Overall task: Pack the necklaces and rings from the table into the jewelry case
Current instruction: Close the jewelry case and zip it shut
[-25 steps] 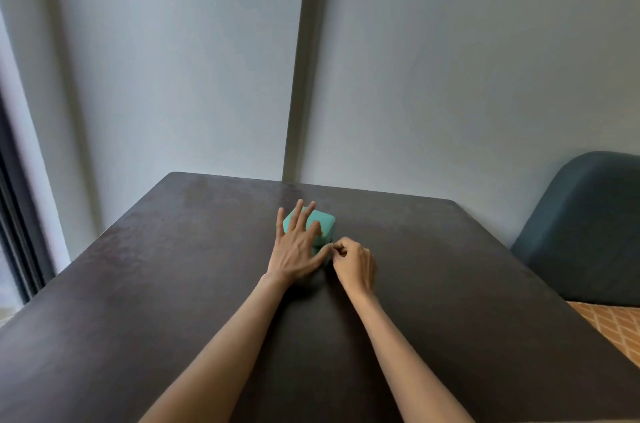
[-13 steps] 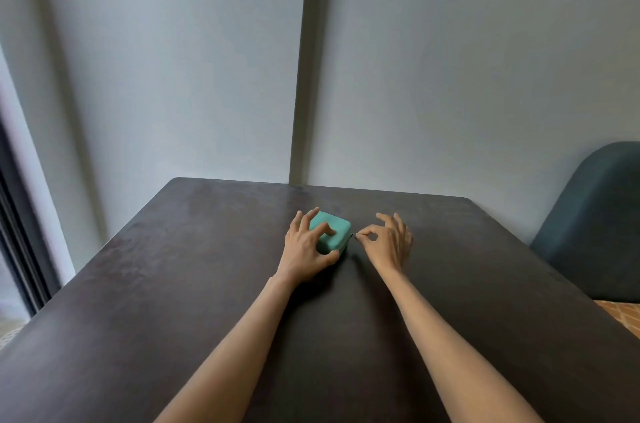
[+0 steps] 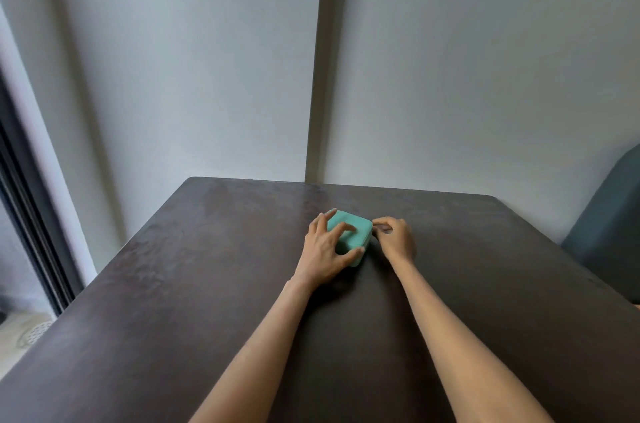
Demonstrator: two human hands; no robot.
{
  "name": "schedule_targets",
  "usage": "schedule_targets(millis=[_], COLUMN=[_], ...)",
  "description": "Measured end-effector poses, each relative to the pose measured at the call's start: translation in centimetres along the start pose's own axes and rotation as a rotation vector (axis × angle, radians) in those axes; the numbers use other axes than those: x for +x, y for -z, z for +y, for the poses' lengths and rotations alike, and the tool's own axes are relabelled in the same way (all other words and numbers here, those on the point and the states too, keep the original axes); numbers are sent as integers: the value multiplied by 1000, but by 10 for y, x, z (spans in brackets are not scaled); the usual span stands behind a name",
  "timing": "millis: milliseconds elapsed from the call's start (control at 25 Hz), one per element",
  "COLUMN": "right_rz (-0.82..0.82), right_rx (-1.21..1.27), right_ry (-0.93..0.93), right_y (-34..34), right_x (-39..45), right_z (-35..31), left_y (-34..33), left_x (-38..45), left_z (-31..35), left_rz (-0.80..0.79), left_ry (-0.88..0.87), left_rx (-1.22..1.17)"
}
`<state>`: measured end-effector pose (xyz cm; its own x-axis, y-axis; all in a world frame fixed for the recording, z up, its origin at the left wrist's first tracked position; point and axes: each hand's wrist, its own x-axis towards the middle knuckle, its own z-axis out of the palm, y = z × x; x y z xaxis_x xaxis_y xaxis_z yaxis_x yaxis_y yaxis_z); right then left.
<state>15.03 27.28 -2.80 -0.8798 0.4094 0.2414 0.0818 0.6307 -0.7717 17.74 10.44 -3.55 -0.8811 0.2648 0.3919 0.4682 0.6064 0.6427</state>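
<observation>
Jewelry case [image 3: 353, 235]: small teal box, lid closed, lying flat on the dark bench [image 3: 173, 301] toward its far middle.
Left hand [image 3: 323, 249]: curled round the case from its left side; fingers spread over the lid, thumb against the near edge, holding it in place.
Right hand [image 3: 398, 238]: just beside the case's right far corner, fingers bent, thumb and forefinger pinched together at the case's edge; what they pinch is too small to make out, possibly a zipper pull.
Forearms: both bare, reaching in from the near edge of the bench.
Surroundings: pale wall [image 3: 450, 76] behind; a blue-grey chair back [image 3: 609, 225] at the right.
</observation>
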Motion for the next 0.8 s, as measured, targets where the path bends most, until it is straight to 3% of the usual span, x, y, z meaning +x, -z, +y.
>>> schedule_targets(millis=[120,200,320,400,640,800], right_rz=[119,117,73,42,-59,-207], right_rx=[159,152,79,85,192,255], right_ry=[-125,-124,-51,-25,105,140], right_y=[1,2,0,-7,-49,-87], right_x=[-30,-57,-89,-98,-57,5], right_z=[-14,-22,-31,-37,-75,-91], left_y=[8,14,21,21,40,53], left_x=[-1,-5,-14,-20,4,57], left_z=[1,1,4,1,-40,-78], left_rz=[235,248,57,44,345,404], left_ry=[260,402,380,320,307,336], left_rx=[-419,-552,-498,-442,-419,-415])
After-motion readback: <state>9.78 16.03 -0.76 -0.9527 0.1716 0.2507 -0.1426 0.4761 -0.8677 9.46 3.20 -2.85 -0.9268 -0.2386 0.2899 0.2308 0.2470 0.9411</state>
